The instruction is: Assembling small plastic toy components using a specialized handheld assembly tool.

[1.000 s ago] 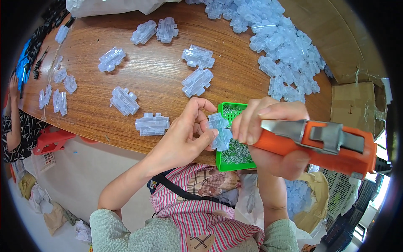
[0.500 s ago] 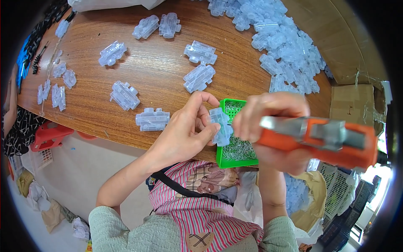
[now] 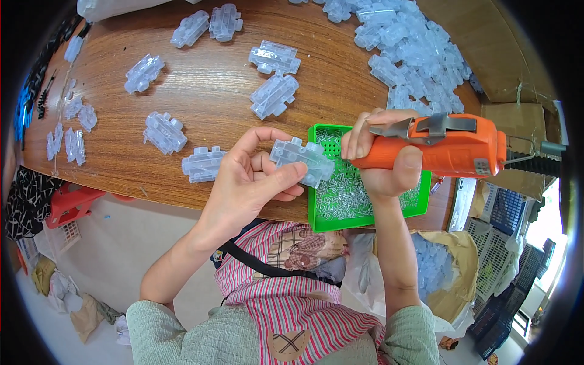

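Observation:
My left hand point(image 3: 234, 176) pinches a clear plastic housing point(image 3: 302, 160) between thumb and fingers, just above the left edge of a green tray point(image 3: 312, 213). Small silver screws point(image 3: 344, 198) are spread over the tray's bottom. Wrapped round an orange electric screwdriver point(image 3: 450, 145) is my right hand point(image 3: 383, 179), over the tray's right part. The tool lies nearly level, its metal lever up and its black cord end to the right. Its tip is hidden by my fingers and stands apart from the housing.
Several similar housings point(image 3: 164, 132) lie scattered on the wooden table point(image 3: 207, 100). A large heap of clear parts point(image 3: 420, 55) fills the far right, beside a cardboard box point(image 3: 514, 131). Below the table's right edge stands an open sack point(image 3: 456, 274) of clear pieces.
The screwdriver has swung back from the housing and turned more level. My left hand has moved slightly left and tilted the housing from upright to slanting.

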{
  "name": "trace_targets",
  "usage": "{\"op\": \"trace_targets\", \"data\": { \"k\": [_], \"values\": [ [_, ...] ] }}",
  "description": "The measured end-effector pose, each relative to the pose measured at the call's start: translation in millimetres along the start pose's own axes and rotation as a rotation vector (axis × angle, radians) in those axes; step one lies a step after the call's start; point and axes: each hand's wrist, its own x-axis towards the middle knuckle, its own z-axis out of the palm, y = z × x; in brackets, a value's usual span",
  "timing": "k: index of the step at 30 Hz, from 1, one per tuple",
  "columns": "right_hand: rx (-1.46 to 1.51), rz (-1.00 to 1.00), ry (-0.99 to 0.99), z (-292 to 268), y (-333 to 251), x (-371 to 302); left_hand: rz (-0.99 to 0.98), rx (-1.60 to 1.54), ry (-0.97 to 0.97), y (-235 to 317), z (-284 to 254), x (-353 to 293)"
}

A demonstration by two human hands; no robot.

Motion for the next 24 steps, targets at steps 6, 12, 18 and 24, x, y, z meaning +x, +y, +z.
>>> {"op": "trace_targets", "data": {
  "k": [6,12,18,24],
  "values": [
    [-0.008,-0.015,0.017,5,-1,0,0.092,0.309,0.045,-6,0,1],
    [0.147,-0.057,-0.072,0,-20,2,0.198,0.201,0.040,-17,2,5],
    [0.104,-0.230,-0.282,25,-64,11,0.173,0.090,-0.035,-21,1,4],
    [0.103,-0.092,-0.066,41,-65,6,0.154,0.118,-0.023,-18,5,4]
  ]
}}
